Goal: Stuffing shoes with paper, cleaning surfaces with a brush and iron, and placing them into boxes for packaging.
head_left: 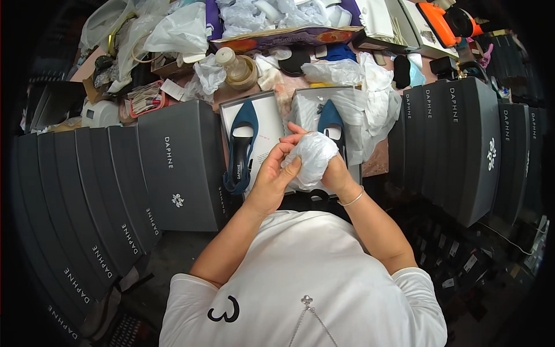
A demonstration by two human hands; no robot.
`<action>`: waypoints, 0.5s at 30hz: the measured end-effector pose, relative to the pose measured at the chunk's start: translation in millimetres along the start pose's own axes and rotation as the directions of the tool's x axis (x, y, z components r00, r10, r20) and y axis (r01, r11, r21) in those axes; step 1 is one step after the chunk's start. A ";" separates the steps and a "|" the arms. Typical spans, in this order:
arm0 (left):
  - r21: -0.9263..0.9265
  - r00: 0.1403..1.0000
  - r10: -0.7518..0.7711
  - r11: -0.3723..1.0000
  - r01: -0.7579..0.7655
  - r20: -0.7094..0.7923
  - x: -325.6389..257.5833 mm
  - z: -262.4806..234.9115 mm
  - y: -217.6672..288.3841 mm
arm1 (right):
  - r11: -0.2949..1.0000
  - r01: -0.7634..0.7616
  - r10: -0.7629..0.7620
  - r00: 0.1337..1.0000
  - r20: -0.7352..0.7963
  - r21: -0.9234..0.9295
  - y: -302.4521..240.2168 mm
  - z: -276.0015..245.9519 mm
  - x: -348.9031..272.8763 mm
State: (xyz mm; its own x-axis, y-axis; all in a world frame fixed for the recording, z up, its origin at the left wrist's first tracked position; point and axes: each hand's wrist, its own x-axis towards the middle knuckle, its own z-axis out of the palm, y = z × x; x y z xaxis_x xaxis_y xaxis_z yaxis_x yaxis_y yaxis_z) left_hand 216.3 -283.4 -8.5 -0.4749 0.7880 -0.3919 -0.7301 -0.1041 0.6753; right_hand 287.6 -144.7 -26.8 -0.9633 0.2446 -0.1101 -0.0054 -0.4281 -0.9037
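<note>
Wad against L fingers, R hand prob. behind.

The white wad hides much of my right hand, and together they cover the back of the shoe behind them. The top edge crops the purple box; my necklace runs off below. Low on the right, labels are too small to read.

Grey boxes block left and right, with open room above the shoes.
</note>
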 end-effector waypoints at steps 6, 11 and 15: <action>-0.157 0.984 0.004 0.987 -0.033 -0.181 -6.2 -24.7 -7.0 | 0.810 -0.189 0.152 0.982 -0.112 -0.556 -6.1 -0.6 -10.4; 0.334 0.928 0.285 0.922 -0.197 -0.241 -2.6 -36.3 -10.3 | 0.655 0.034 -0.091 0.995 -0.034 -0.755 -32.3 8.5 -46.5; -0.012 0.979 0.021 1.000 -0.024 -0.200 -2.5 -2.6 -20.5 | 0.637 0.077 -0.247 0.963 -0.109 -0.767 -7.4 24.9 -50.0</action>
State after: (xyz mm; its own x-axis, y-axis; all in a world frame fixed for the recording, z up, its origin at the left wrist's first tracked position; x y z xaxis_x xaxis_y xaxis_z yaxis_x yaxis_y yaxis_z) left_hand 231.1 -284.8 -22.9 -0.5788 0.6480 -0.4950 -0.7243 -0.1297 0.6771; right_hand 329.1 -175.5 -4.3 -0.8970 0.4360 0.0720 0.1285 0.4134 -0.9014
